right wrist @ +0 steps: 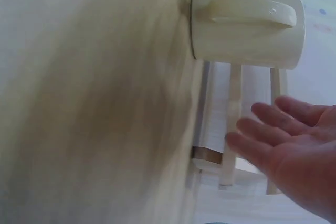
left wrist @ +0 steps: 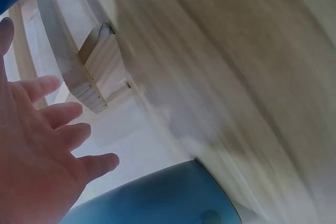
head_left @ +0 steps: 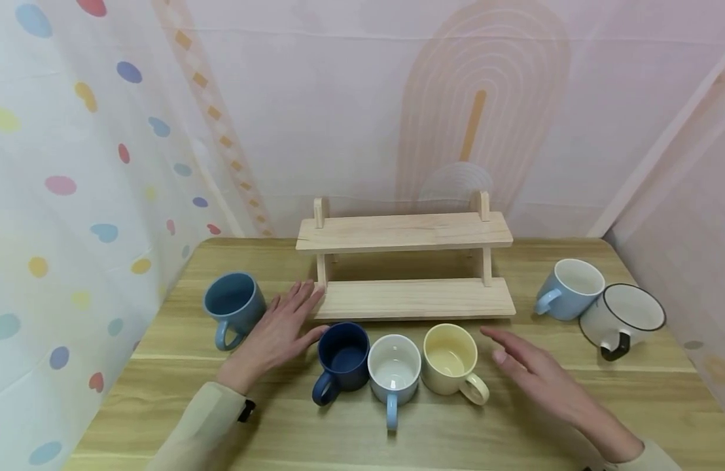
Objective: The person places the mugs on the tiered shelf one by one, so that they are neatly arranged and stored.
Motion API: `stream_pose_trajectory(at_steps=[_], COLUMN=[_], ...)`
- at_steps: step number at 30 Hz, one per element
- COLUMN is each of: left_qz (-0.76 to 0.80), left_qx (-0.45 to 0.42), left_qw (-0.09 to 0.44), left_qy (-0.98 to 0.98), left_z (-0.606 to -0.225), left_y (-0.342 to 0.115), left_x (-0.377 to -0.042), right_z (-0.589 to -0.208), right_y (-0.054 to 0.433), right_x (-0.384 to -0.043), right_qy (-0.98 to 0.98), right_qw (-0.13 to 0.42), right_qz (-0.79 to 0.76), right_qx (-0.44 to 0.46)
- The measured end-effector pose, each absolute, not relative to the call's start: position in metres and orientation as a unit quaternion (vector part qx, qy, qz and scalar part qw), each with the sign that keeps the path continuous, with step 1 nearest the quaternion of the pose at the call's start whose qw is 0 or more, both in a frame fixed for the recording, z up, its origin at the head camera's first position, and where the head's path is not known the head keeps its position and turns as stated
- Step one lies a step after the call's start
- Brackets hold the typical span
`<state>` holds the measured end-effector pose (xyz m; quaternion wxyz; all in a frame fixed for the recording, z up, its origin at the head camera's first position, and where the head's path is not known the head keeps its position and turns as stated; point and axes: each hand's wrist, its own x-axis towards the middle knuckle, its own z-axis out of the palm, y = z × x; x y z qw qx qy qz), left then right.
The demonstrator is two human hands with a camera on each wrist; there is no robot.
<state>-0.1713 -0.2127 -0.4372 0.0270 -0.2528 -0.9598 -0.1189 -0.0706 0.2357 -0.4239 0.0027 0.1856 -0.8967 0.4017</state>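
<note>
In the head view my left hand [head_left: 280, 330] reaches toward the lower left end of a two-tier wooden shelf [head_left: 409, 299], fingers extended; whether they touch it I cannot tell. Its thumb points at a dark blue mug [head_left: 343, 356]. To that mug's right stand a white mug with a light blue handle [head_left: 394, 367] and a pale yellow mug [head_left: 447, 366], close together in a row. My right hand [head_left: 542, 379] hovers right of the yellow mug, holding nothing. The right wrist view has the same yellow mug [right wrist: 247, 24] above the extended right hand [right wrist: 294, 145].
A teal-blue mug [head_left: 235, 307] stands left of my left hand. At the right, a light blue mug [head_left: 565, 291] sits beside a white mug with a black rim [head_left: 621, 320]. Behind the wooden table [head_left: 315, 432] hangs a patterned curtain [head_left: 339, 118].
</note>
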Motion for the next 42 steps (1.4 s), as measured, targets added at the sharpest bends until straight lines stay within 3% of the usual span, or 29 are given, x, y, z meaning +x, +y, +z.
stream_pose_trajectory(at_steps=[17, 36, 42], left_qz=[-0.109, -0.103, -0.109], left_qx=[-0.277, -0.301, -0.304], left_qw=[0.017, 0.005, 0.009], left_qy=[-0.954, -0.948, -0.946], left_z=[-0.44, -0.435, -0.437], left_y=[-0.219, -0.218, -0.221], left_x=[-0.172, -0.178, -0.176], right_z=[-0.445, -0.454, -0.455], right_y=[0.241, 0.231, 0.228], right_x=[-0.078, -0.08, -0.074], right_qy=[-0.815, -0.713, -0.709], right_qw=[-0.126, -0.211, -0.204], right_qz=[0.505, 0.593, 0.617], right_qx=[0.256, 0.308, 0.276])
